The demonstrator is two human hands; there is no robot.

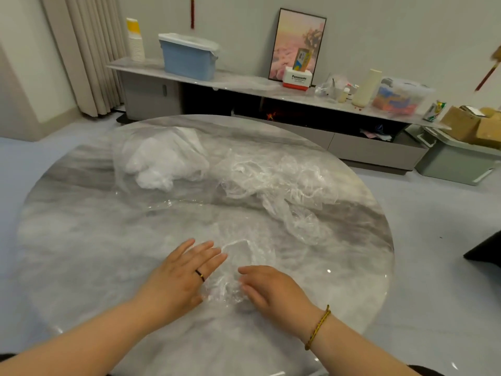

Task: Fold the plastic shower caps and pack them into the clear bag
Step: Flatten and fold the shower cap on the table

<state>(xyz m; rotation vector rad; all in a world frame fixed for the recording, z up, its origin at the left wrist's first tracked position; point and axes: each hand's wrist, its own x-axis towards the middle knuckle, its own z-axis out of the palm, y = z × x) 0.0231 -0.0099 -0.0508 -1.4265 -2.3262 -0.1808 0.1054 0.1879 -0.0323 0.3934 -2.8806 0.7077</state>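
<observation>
- The left hand is lying flat on the table, fingers straight and spread, gripping nothing and touching the edge of a crumpled shower cap.
- The right hand is resting on the cap's other side, fingers relaxed and extended, not clenched.
- The shower cap is sitting between both hands, near the table's front edge.
- A pile of shower caps is lying farther back, right of the clear bag, which is holding white bundles.
</observation>
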